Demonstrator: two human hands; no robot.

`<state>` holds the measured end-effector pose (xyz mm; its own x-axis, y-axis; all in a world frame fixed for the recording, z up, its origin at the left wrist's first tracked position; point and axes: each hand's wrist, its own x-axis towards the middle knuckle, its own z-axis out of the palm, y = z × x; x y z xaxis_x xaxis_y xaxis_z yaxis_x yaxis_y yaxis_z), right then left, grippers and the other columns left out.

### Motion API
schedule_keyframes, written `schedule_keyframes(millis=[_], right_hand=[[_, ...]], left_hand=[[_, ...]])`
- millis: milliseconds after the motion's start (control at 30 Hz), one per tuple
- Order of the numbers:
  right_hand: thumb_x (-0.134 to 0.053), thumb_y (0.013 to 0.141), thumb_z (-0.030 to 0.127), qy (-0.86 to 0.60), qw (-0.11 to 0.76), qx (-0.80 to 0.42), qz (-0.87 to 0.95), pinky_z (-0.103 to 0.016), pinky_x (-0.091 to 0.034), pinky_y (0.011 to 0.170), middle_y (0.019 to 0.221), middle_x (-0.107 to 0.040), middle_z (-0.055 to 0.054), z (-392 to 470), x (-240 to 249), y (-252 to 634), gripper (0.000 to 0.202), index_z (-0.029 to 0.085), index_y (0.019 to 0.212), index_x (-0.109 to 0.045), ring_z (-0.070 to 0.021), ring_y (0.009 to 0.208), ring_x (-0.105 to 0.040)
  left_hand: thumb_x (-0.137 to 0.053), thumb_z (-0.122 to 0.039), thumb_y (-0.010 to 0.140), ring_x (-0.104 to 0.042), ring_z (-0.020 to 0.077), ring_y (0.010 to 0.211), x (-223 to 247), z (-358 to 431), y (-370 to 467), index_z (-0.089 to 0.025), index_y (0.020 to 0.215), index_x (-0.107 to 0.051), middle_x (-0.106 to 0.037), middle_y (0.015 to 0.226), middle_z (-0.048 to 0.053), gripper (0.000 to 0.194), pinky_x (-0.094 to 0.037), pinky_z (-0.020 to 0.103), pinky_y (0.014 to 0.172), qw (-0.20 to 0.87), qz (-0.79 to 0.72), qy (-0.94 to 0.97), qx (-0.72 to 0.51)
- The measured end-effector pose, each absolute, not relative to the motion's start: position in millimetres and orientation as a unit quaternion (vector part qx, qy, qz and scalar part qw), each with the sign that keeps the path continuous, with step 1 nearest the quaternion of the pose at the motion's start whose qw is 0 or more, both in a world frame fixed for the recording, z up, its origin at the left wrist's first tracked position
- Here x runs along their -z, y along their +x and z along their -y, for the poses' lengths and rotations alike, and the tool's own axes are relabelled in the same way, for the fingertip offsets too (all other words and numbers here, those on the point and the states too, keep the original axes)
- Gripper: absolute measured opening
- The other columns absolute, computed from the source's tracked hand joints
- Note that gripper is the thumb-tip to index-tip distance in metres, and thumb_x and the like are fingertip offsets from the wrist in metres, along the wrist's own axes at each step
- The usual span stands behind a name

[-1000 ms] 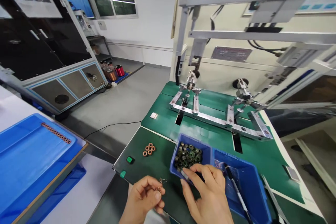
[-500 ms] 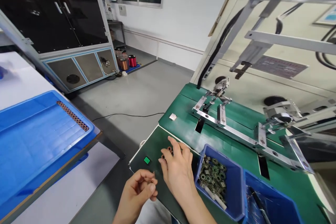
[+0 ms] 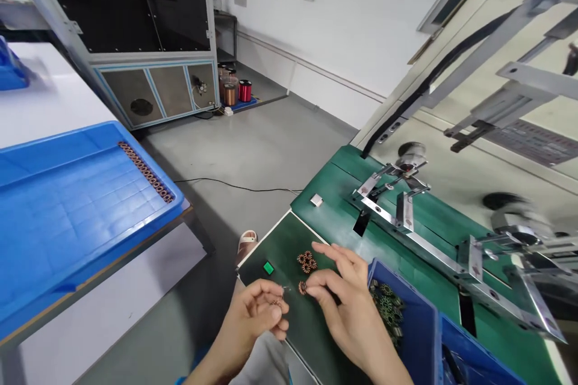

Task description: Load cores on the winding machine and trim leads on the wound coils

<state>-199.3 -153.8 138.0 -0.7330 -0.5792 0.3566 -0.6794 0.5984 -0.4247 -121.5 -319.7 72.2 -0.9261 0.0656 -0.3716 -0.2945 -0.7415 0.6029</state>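
My left hand (image 3: 257, 313) is closed, thumb and fingers pinching a small copper-wound core (image 3: 276, 302) with thin wire ends. To its right, my right hand (image 3: 345, 301) pinches another copper-wound core (image 3: 302, 287) between thumb and index finger, low over the dark green table corner (image 3: 293, 246). Several more wound cores (image 3: 307, 261) lie in a cluster just beyond the right fingertips. A small green square object (image 3: 268, 267) rests on the table to the left of that cluster.
On the right are a blue bin (image 3: 418, 319) of green-coated cores, a second blue bin (image 3: 474, 355) and a metal winding fixture (image 3: 419, 240). At left, a blue tray (image 3: 81, 210) holds a row of wound cores (image 3: 144, 171). A foot (image 3: 247, 242) shows below the table edge.
The view has shifted, so the scene sits differently. My right hand has drawn back from the core cluster and now pinches one core. My left hand still holds its core.
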Motion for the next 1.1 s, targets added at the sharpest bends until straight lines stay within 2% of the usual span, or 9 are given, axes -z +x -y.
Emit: schedule_keyframes(millis=[167, 300, 433, 533, 633, 733, 833, 967, 1100], right_hand=[[-0.054, 0.097, 0.029, 0.389, 0.01, -0.369, 0.844, -0.044, -0.042, 0.098, 0.13, -0.056, 0.0, 140, -165, -200, 0.021, 0.029, 0.079, -0.064, -0.0262, 0.125, -0.039], [-0.056, 0.096, 0.036, 0.385, 0.018, -0.39, 0.837, -0.047, -0.044, 0.098, 0.126, -0.061, -0.003, 134, -164, -204, 0.023, 0.027, 0.077, -0.067, -0.0281, 0.122, -0.045], [-0.058, 0.093, 0.022, 0.363, 0.038, -0.286, 0.886, -0.053, -0.046, 0.097, 0.126, -0.06, -0.005, 138, -142, -209, 0.021, 0.027, 0.077, -0.07, -0.0314, 0.123, -0.042], [-0.063, 0.085, 0.01, 0.351, 0.083, -0.182, 0.915, -0.058, -0.046, 0.093, 0.128, -0.059, -0.007, 147, -120, -212, 0.02, 0.025, 0.075, -0.071, -0.0356, 0.122, -0.041], [-0.066, 0.082, 0.007, 0.337, 0.128, -0.121, 0.925, -0.058, -0.047, 0.088, 0.127, -0.06, -0.009, 155, -111, -213, 0.02, 0.023, 0.073, -0.071, -0.0388, 0.121, -0.041], [-0.065, 0.083, 0.008, 0.32, 0.156, -0.114, 0.928, -0.059, -0.047, 0.085, 0.127, -0.06, -0.011, 152, -121, -208, 0.017, 0.023, 0.084, -0.073, -0.0402, 0.12, -0.042], [-0.061, 0.087, 0.014, 0.308, 0.164, -0.193, 0.917, -0.06, -0.049, 0.086, 0.124, -0.061, -0.011, 141, -140, -191, 0.016, 0.025, 0.094, -0.071, -0.0377, 0.118, -0.044], [-0.07, 0.084, 0.029, 0.292, 0.068, -0.373, 0.878, -0.045, -0.058, 0.084, 0.116, -0.066, -0.009, 130, -150, -155, 0.014, 0.026, 0.098, -0.07, -0.0299, 0.11, -0.056], [-0.069, 0.084, 0.025, 0.261, 0.062, -0.513, 0.816, -0.036, -0.06, 0.077, 0.101, -0.071, -0.008, 125, -138, -130, 0.016, 0.028, 0.1, -0.073, -0.0246, 0.094, -0.067]], left_hand=[[-0.089, -0.038, 0.063, -0.067, 0.0111, 0.057, -79, 306, -119, -0.016, 0.102, -0.073, -0.07, 0.076, 0.004, 0.048, -0.052, 0.018, 0.049, 0.196, -0.254, -0.089, -0.943], [-0.088, -0.035, 0.064, -0.068, 0.0122, 0.058, -81, 302, -119, -0.017, 0.097, -0.07, -0.071, 0.078, 0.003, 0.042, -0.054, 0.021, 0.052, 0.149, -0.287, -0.09, -0.942], [-0.09, -0.033, 0.062, -0.065, 0.0099, 0.057, -80, 311, -116, -0.017, 0.082, -0.065, -0.073, 0.076, 0.001, 0.036, -0.053, 0.02, 0.054, 0.042, -0.325, -0.168, -0.93], [-0.09, -0.035, 0.06, -0.064, 0.0082, 0.055, -78, 321, -112, -0.017, 0.079, -0.066, -0.075, 0.079, 0.001, 0.035, -0.052, 0.019, 0.054, 0.013, -0.336, -0.196, -0.921], [-0.092, -0.033, 0.056, -0.065, 0.009, 0.056, -80, 327, -110, -0.017, 0.076, -0.067, -0.077, 0.08, 0.003, 0.036, -0.053, 0.019, 0.055, 0.025, -0.339, -0.198, -0.919], [-0.093, -0.034, 0.054, -0.068, 0.0102, 0.059, -89, 323, -109, -0.017, 0.076, -0.069, -0.078, 0.081, 0.003, 0.037, -0.054, 0.019, 0.057, 0.021, -0.329, -0.223, -0.918], [-0.091, -0.038, 0.057, -0.07, 0.0113, 0.062, -100, 314, -109, -0.017, 0.076, -0.069, -0.078, 0.084, 0.005, 0.035, -0.057, 0.02, 0.061, 0.035, -0.317, -0.24, -0.917], [-0.092, -0.034, 0.057, -0.068, 0.0104, 0.062, -108, 294, -108, -0.017, 0.076, -0.067, -0.076, 0.078, 0.003, 0.035, -0.055, 0.019, 0.059, 0.089, -0.294, -0.198, -0.931], [-0.093, -0.035, 0.055, -0.063, 0.0075, 0.057, -109, 275, -104, -0.018, 0.077, -0.065, -0.07, 0.071, -0.002, 0.039, -0.051, 0.016, 0.054, 0.159, -0.276, -0.124, -0.94]])
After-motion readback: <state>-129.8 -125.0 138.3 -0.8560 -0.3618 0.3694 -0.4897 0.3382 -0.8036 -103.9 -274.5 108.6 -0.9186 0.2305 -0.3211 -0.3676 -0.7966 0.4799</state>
